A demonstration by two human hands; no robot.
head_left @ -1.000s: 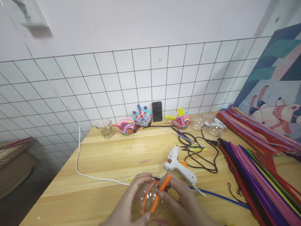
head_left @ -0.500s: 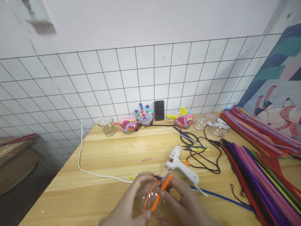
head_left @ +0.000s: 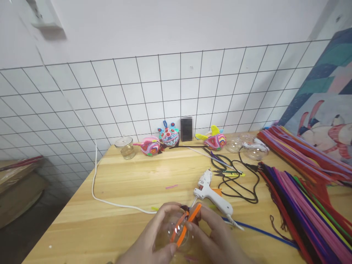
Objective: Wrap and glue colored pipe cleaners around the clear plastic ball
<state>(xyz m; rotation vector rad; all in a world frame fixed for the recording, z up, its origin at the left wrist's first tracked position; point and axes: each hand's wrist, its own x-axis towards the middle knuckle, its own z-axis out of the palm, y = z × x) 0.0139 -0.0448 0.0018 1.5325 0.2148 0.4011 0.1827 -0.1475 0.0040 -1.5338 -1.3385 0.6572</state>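
Holding clr ball (head_left: 178,230), btwn hands (head_left: 150,236)

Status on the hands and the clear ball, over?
Left hand cupping clear ball. Right hand pinching orange strip at the ball. Glue gun lying just beyond the hands.

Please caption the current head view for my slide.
Left hand holds a clear round ball; right hand pinches a narrow orange strip, near a white glue gun.
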